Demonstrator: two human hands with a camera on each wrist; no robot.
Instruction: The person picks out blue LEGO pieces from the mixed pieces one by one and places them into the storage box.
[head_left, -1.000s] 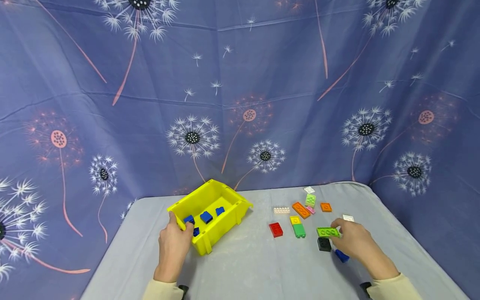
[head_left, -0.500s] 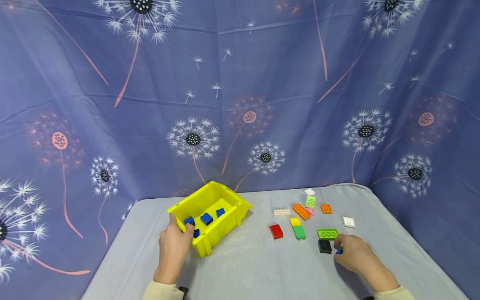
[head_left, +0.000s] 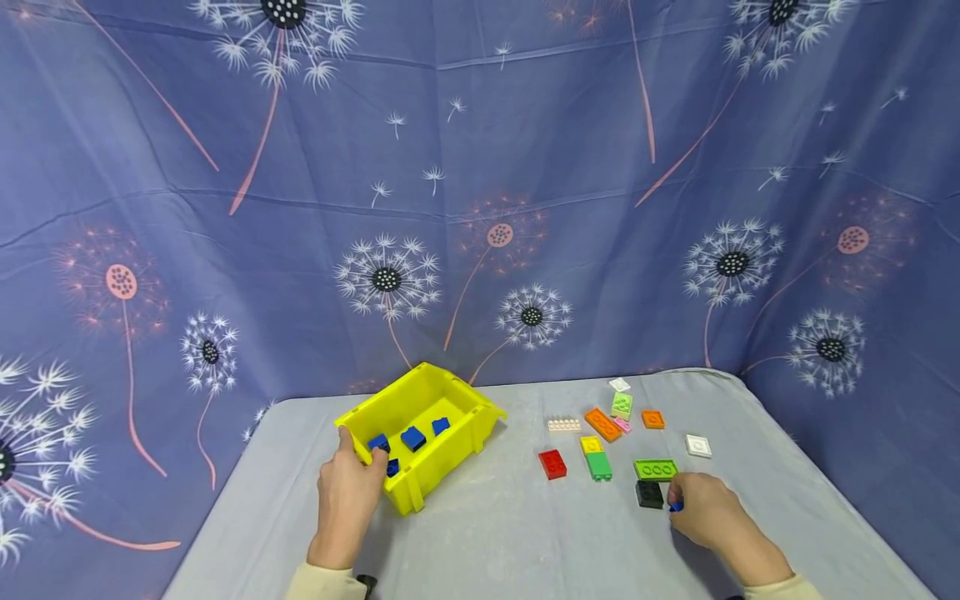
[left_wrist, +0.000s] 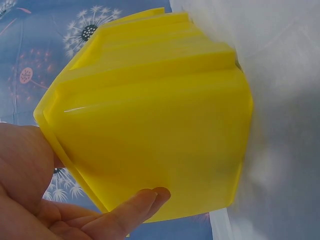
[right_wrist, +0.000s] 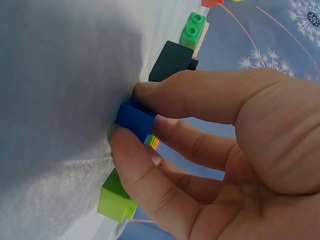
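Observation:
My left hand [head_left: 348,492] grips the near left rim of a yellow bin [head_left: 450,454], its thumb over the edge and fingers along the outer wall in the left wrist view. Several blue bricks [head_left: 413,438] lie inside the bin. At the right, my right hand [head_left: 705,510] pinches a small blue brick [right_wrist: 135,120] between thumb and fingers, close to the tabletop. Mostly hidden by the hand in the head view, that brick shows its end. Just left of it stands a black brick [head_left: 649,494], with a lime green brick [head_left: 656,470] behind.
Loose pieces lie across the right half of the table: a red brick [head_left: 552,464], a yellow piece [head_left: 591,444] beside a green brick [head_left: 599,467], an orange plate [head_left: 603,424], a white square piece [head_left: 698,446]. A patterned cloth [head_left: 480,167] hangs behind the table.
My right hand has left the lime green brick, now lying behind the black one, and moved slightly down to pinch the blue brick. The left hand stays on the bin.

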